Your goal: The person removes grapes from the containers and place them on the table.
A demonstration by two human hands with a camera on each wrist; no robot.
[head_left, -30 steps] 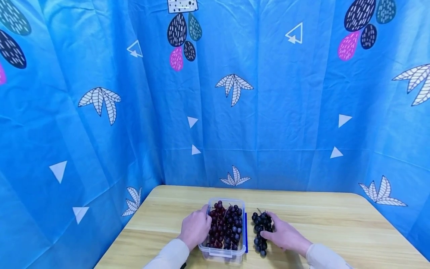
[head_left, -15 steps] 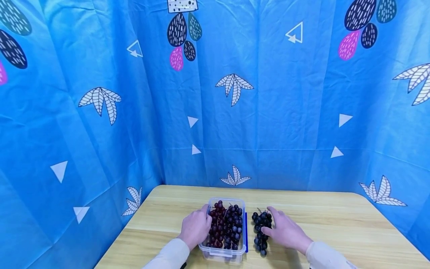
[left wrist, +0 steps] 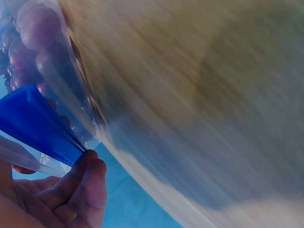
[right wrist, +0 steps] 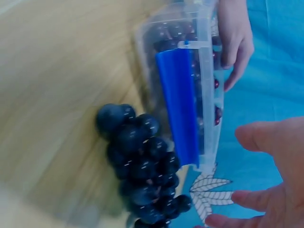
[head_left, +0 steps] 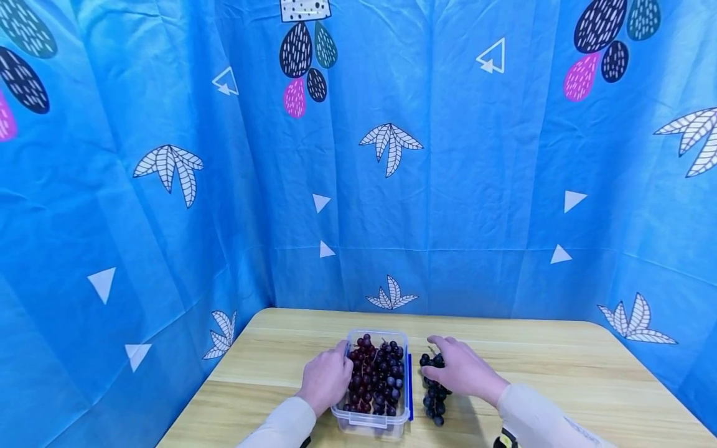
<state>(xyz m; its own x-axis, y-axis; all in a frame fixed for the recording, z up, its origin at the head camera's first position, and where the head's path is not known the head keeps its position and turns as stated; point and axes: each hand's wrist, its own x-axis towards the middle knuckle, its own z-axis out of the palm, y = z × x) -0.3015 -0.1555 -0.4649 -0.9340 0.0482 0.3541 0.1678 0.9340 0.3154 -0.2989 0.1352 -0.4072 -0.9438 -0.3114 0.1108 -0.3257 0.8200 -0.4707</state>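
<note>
My left hand [head_left: 326, 381] grips the left rim of a clear plastic food container [head_left: 366, 420]. In the left wrist view its curled fingers touch a blue latch flap [left wrist: 38, 123]. Reddish grapes [head_left: 361, 374] fill the container's left half and darker grapes [head_left: 390, 376] its right half. On the table to the right lies a bunch of black grapes [head_left: 435, 407], partly covered in the head view by my right hand [head_left: 469, 372]. That hand hovers over the bunch, fingers spread; the right wrist view shows it apart from the grapes [right wrist: 142, 166].
Another blue latch flap [right wrist: 178, 107] hangs down the container's right side, beside the loose bunch. The pale wooden table [head_left: 560, 373] has rounded far corners. A blue patterned curtain [head_left: 465, 186] surrounds it at the back and sides.
My right hand has come off the side of the black grapes and moved left and up over the bunch. The left hand and container have stayed put.
</note>
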